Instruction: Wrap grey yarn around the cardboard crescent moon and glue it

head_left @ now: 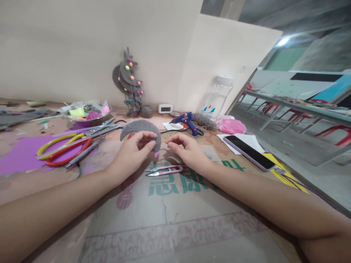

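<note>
In my left hand (pixel 134 149) is a crescent (pixel 141 126) wrapped in grey yarn, held between thumb and fingers near its right end. A small purple tip (pixel 156 155) sticks out below that end. My right hand (pixel 189 149) is just to the right, apart from the crescent, with thumb and fingertips pinched together. A thin grey strand of yarn (pixel 173 153) curves beneath the right fingers; the pinched part itself is hard to see. Pink-handled thread snips (pixel 164 170) lie on the cardboard (pixel 131 226) below both hands.
On the left lie scissors with yellow and red handles (pixel 68 151), purple sheets (pixel 22 153) and a bowl (pixel 85 116). Behind stand a decorated moon ornament (pixel 128 76), a timer (pixel 165 108), a blue glue gun (pixel 186 122), grey yarn (pixel 205 121) and a bottle (pixel 218 96). A phone (pixel 248 151) lies right.
</note>
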The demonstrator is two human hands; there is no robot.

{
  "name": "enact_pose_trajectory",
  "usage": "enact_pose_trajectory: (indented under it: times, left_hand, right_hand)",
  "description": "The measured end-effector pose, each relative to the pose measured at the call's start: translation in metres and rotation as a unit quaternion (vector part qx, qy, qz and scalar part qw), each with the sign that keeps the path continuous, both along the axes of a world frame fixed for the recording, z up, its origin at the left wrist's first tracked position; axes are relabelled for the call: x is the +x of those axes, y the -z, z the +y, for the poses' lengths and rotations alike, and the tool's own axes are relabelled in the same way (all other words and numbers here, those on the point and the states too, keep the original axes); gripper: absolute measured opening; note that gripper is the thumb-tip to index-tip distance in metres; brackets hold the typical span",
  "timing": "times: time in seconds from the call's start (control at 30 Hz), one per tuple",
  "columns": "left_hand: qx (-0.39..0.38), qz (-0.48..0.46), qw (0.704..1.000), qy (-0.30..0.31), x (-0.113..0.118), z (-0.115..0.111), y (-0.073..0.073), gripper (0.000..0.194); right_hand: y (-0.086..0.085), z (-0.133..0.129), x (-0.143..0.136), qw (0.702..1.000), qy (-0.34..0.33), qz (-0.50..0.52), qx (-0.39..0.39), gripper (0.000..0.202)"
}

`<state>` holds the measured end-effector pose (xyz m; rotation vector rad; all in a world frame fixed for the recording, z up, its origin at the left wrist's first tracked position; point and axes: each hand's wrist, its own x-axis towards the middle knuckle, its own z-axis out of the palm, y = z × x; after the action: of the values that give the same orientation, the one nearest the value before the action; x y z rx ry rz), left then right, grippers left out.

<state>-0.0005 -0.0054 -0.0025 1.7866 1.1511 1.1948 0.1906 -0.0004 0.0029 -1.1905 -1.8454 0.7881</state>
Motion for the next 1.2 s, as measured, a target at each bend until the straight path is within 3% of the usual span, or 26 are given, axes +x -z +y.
enact_pose_trajectory:
  times: [0.2,0.53,0.73,0.87,1.1,1.2]
  left_hand:
    - [0.023,0.028,0.999,-0.011,-0.0002,-0.0009,-0.0002,0.019]
    - [0.019,0.022,1.0,-0.001,0.0006,-0.0015,-0.0019,0.02]
    - [0.023,0.02,1.0,0.003,0.0004,-0.0019,-0.0002,0.019]
    - [0.018,0.023,1.0,0.004,0.0014,-0.0034,-0.001,0.018]
    - [0.011,0.028,0.999,0.011,0.0037,-0.0082,-0.006,0.018]
    - [0.009,0.026,0.999,0.017,0.0042,-0.0083,-0.0065,0.018]
  right_hand:
    - [0.0,-0.0036,-0.0055,0.996,-0.039,-0.081,0.027,0.016]
    - [-0.002,-0.0083,-0.0073,0.997,-0.01,-0.074,0.005,0.018]
    - [-0.0032,-0.0053,-0.0046,0.995,-0.048,-0.081,0.034,0.027]
    - [-0.0032,-0.004,-0.0068,0.992,-0.062,-0.103,0.047,0.018]
    - [-0.0015,-0.0067,-0.0106,0.995,-0.026,-0.061,-0.079,0.017]
    - [-0.0025,-0.0071,-0.0101,0.995,-0.028,-0.053,-0.076,0.016]
